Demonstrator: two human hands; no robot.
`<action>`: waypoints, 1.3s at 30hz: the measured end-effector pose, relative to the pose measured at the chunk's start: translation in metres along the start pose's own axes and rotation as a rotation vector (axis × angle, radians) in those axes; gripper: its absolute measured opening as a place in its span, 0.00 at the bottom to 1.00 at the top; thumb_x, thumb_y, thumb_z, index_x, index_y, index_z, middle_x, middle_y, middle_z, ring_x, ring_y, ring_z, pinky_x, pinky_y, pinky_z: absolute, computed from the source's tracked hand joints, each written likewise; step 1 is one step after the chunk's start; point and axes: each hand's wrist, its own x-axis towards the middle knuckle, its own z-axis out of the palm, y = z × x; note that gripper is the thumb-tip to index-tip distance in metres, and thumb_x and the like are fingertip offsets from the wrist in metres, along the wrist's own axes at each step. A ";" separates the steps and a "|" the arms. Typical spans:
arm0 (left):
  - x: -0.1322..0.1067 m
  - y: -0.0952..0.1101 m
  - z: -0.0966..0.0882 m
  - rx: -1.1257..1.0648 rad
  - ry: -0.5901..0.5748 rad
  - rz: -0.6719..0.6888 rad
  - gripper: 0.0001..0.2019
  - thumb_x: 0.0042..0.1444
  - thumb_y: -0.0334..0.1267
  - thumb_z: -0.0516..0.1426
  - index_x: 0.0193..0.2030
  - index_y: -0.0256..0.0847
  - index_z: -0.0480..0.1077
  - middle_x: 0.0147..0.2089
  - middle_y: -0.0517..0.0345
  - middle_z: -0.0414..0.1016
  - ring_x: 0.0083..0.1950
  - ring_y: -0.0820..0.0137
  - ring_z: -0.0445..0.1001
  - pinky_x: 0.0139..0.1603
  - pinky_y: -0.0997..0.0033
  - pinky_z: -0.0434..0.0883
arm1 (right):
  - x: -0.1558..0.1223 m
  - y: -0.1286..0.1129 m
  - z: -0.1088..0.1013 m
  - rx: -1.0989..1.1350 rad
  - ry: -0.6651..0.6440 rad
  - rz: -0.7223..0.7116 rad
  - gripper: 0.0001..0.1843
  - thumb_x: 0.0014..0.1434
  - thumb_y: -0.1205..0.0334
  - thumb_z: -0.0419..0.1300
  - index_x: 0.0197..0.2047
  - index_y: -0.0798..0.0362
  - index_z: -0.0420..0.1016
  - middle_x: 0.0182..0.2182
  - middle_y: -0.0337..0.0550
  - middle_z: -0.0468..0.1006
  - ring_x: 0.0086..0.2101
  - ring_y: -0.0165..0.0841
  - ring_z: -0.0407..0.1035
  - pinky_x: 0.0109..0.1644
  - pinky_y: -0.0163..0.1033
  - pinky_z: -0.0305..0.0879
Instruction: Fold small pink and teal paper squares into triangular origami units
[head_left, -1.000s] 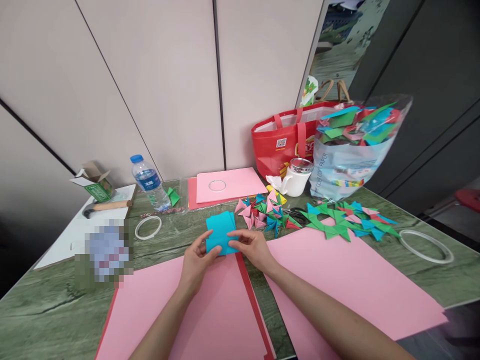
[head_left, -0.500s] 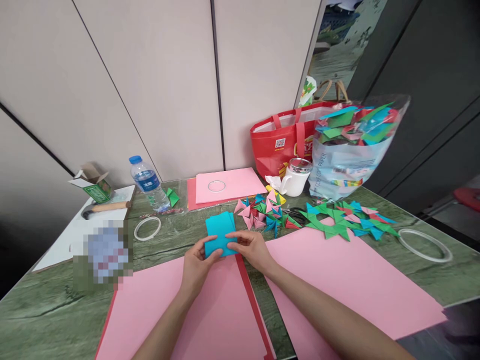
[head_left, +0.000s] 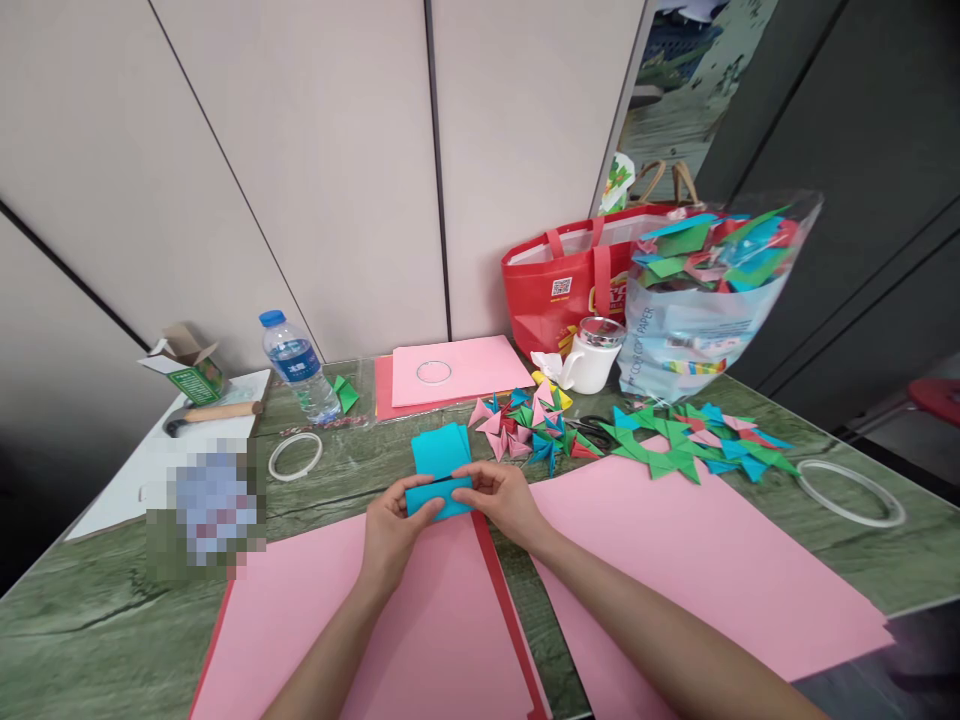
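Observation:
Both hands pinch a small blue sheet of paper (head_left: 442, 497), bent over into a narrow strip. My left hand (head_left: 394, 520) has its thumb in front and fingers behind the strip's left end. At the right end, my right hand (head_left: 506, 500) grips it the same way. Just behind lie more blue paper squares (head_left: 441, 450), stacked slightly askew on the table. Below my hands and forearms is a large pink sheet (head_left: 322, 610) with a red edge showing. A second pink sheet (head_left: 697, 570) lies under my right forearm.
Folded paper pieces (head_left: 517, 425) are heaped beside black scissors (head_left: 594, 430) and linked paper rings (head_left: 667, 445). Behind stand a white mug (head_left: 592, 358), a red bag (head_left: 544, 300) and a clear bag of folded paper (head_left: 690, 320). Leftward are a water bottle (head_left: 298, 368), tape roll (head_left: 295, 458) and hammer (head_left: 214, 415).
The blue paper in my hands was flatter and showed a taller face; now its upper part is folded over into a narrow strip. The stack behind is more exposed.

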 end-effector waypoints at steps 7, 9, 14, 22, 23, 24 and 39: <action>-0.001 0.001 0.002 -0.034 0.024 0.039 0.19 0.36 0.38 0.64 0.38 0.37 0.70 0.28 0.60 0.73 0.27 0.71 0.71 0.28 0.73 0.69 | 0.000 0.002 0.000 0.026 -0.003 0.006 0.13 0.41 0.61 0.66 0.33 0.55 0.75 0.21 0.36 0.68 0.22 0.26 0.60 0.26 0.33 0.58; -0.001 0.000 0.002 -0.034 0.024 0.055 0.17 0.37 0.38 0.64 0.37 0.38 0.70 0.27 0.61 0.73 0.27 0.73 0.70 0.27 0.75 0.68 | 0.001 0.002 0.000 0.017 0.003 0.000 0.13 0.41 0.61 0.66 0.32 0.55 0.76 0.19 0.35 0.66 0.21 0.26 0.58 0.24 0.32 0.56; -0.001 0.000 0.001 -0.010 0.023 0.046 0.14 0.37 0.38 0.64 0.33 0.38 0.71 0.24 0.63 0.72 0.25 0.74 0.68 0.26 0.77 0.67 | 0.002 0.003 -0.002 -0.026 0.009 -0.016 0.12 0.42 0.60 0.65 0.31 0.55 0.76 0.18 0.34 0.64 0.21 0.25 0.56 0.23 0.31 0.53; -0.001 0.000 0.001 -0.007 0.025 0.040 0.15 0.37 0.39 0.64 0.33 0.37 0.70 0.24 0.62 0.72 0.24 0.73 0.69 0.26 0.75 0.68 | 0.003 0.006 -0.002 -0.011 0.001 -0.015 0.11 0.43 0.60 0.65 0.32 0.55 0.76 0.18 0.35 0.66 0.20 0.25 0.58 0.23 0.31 0.55; -0.001 0.000 0.001 -0.006 0.025 0.040 0.15 0.36 0.40 0.64 0.33 0.37 0.70 0.24 0.62 0.72 0.24 0.73 0.69 0.26 0.74 0.68 | 0.003 0.006 -0.002 -0.020 -0.004 -0.017 0.11 0.43 0.60 0.64 0.32 0.55 0.76 0.19 0.36 0.67 0.21 0.25 0.58 0.24 0.31 0.56; -0.001 0.000 0.001 -0.004 0.026 0.042 0.15 0.36 0.40 0.64 0.33 0.37 0.70 0.24 0.62 0.72 0.24 0.73 0.69 0.26 0.74 0.68 | 0.003 0.005 -0.003 -0.036 -0.010 -0.021 0.11 0.44 0.60 0.64 0.33 0.55 0.76 0.20 0.37 0.69 0.21 0.26 0.60 0.24 0.32 0.57; 0.001 -0.001 0.000 -0.080 -0.083 0.018 0.17 0.39 0.41 0.63 0.36 0.37 0.69 0.29 0.57 0.76 0.30 0.67 0.74 0.33 0.68 0.71 | 0.002 -0.001 -0.003 -0.218 0.009 -0.096 0.10 0.46 0.56 0.63 0.31 0.52 0.79 0.25 0.41 0.76 0.22 0.28 0.61 0.24 0.32 0.56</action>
